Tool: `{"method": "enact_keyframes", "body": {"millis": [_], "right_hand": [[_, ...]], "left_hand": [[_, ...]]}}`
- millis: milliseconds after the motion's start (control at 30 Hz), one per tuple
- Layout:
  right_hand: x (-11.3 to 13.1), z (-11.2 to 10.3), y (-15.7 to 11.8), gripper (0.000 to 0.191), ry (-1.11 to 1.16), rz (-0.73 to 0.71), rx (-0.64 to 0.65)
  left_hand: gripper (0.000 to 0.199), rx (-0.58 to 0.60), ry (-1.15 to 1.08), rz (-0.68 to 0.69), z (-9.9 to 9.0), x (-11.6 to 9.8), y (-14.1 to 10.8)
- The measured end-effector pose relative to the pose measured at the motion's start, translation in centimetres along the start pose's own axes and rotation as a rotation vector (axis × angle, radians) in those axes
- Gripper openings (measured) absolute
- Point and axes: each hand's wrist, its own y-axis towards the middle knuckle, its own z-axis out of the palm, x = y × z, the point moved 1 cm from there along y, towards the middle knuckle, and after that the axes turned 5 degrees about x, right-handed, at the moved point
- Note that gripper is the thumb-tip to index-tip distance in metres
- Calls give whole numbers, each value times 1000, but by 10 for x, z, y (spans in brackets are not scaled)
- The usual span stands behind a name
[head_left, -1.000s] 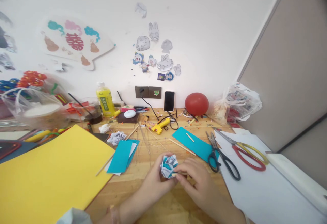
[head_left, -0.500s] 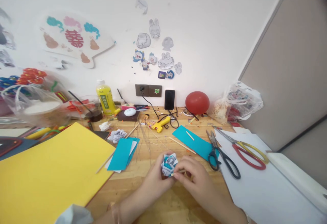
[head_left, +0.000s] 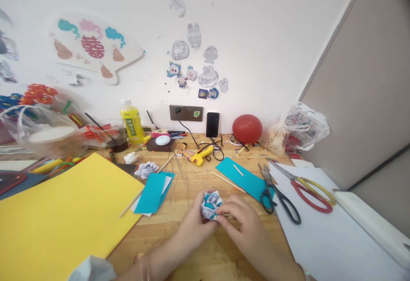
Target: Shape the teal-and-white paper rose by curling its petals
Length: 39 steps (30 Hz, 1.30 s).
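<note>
A blue and white folded paper rose (head_left: 211, 204) is held over the wooden table, low in the middle of the view. Around its left side and underside, my left hand (head_left: 197, 220) is closed. My right hand (head_left: 241, 218) pinches at the rose's lower right edge with thumb and forefinger; a small pale bit shows at the fingertips. Left of the hands lie blue paper pieces (head_left: 153, 193) over white ones. A grey-white paper rose (head_left: 146, 170) sits just behind them.
Black-handled scissors (head_left: 279, 197) and red-and-yellow-handled scissors (head_left: 312, 193) lie at right, partly over white paper (head_left: 339, 234). Large yellow paper (head_left: 70, 208) covers the left. Behind stand a yellow glue gun (head_left: 201, 156), phone (head_left: 213, 125), red balloon (head_left: 247, 129) and bottle (head_left: 132, 123).
My right fingers have shifted slightly at the rose's edge, and the thin stick seen between them earlier is now mostly hidden. The rose has tilted a little.
</note>
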Motion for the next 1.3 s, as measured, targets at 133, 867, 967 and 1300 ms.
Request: {"method": "enact_keyframes", "body": {"millis": [133,867,967,1300], "right_hand": [[3,-5,1,20,-80,-106,23],[4,-8,-1,21,-185,-252,-9],[3,-6,-2,21,-151,-222,-6],[2,-3,-3,21,-94,-223,-84]], "left_hand": [[47,23,2,16,0,0,0],[47,45,-62,21,0,10,3],[46,56,-69,32,0,10,4],[44,52,-100,11,3,4,2]]}}
